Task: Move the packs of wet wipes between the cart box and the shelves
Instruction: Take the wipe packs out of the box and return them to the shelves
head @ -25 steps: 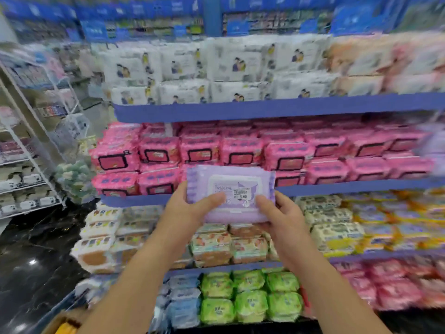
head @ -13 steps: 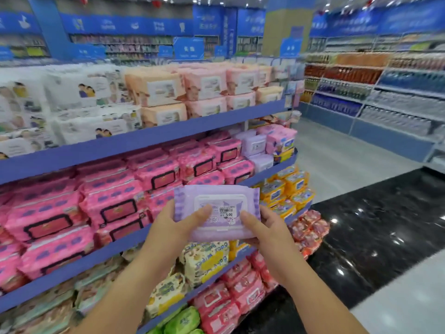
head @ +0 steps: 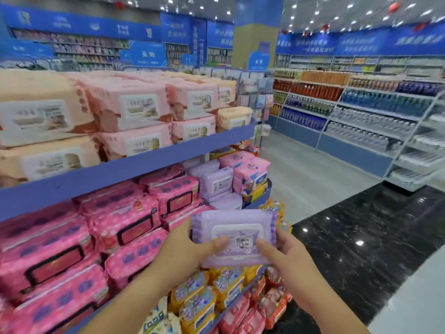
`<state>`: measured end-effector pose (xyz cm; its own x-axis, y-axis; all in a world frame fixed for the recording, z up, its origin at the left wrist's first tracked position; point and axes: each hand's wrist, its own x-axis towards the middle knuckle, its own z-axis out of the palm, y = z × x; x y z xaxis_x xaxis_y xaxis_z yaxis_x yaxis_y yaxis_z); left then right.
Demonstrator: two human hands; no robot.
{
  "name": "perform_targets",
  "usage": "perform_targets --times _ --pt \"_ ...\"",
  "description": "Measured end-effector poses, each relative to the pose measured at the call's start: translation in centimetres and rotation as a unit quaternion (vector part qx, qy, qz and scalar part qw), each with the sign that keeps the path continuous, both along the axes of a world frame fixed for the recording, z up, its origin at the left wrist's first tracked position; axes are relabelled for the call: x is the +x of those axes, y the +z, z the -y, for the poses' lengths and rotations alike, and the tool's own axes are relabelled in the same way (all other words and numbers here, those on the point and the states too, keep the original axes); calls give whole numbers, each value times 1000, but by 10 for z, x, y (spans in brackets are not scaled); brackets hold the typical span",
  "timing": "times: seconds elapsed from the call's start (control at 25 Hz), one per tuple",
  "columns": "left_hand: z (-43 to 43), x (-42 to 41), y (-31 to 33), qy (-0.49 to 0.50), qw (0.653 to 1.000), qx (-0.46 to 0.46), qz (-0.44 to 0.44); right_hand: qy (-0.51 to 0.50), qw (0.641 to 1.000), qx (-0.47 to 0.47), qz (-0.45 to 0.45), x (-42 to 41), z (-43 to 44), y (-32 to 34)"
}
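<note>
**Purple wipes pack, both hands on it, out in front of the rack**

So the purple pack of wet wipes (head: 234, 235) is up in the air, not on any shelf. It sits lower than the blue shelf board (head: 120, 169) and off toward that board's right end, out on the aisle side. The left hand (head: 185, 251) grips its left edge and the right hand (head: 286, 256) grips its right edge, both thumbs lying on the front face either side of a little price sticker (head: 242, 242). The lid faces the camera, and the pack is roughly level.

On top of the blue board are stacked peach and pale pink packs (head: 134, 109). Right under the board it's rows of hot pink packs (head: 120, 225), and under the board's right end a few lilac packs (head: 216, 182) that look the same colour as the held one. Further below the board are yellow packs (head: 192, 297). Well off to the right of the board, across glossy black floor (head: 361, 237), there are drink shelves (head: 361, 112). It's all a bit blurry.
</note>
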<state>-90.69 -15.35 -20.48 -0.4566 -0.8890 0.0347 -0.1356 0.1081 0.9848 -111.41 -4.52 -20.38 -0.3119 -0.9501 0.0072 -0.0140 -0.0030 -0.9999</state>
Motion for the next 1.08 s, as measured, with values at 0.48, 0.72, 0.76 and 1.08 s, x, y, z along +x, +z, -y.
perform_targets --times 0.48,0.72,0.76,1.08 --pt "142 -114 -52 208 977 8 50 112 986 -3 -123 -124 224 -69" --pt "182 -164 -94 337 941 9 34 102 971 -6 -217 -137 294 -95" --pt "185 -171 -102 348 937 11 31 98 973 8 -210 -137 297 -99" --pt "187 -204 -116 420 908 13 10 120 967 -12 -224 -151 310 -121"
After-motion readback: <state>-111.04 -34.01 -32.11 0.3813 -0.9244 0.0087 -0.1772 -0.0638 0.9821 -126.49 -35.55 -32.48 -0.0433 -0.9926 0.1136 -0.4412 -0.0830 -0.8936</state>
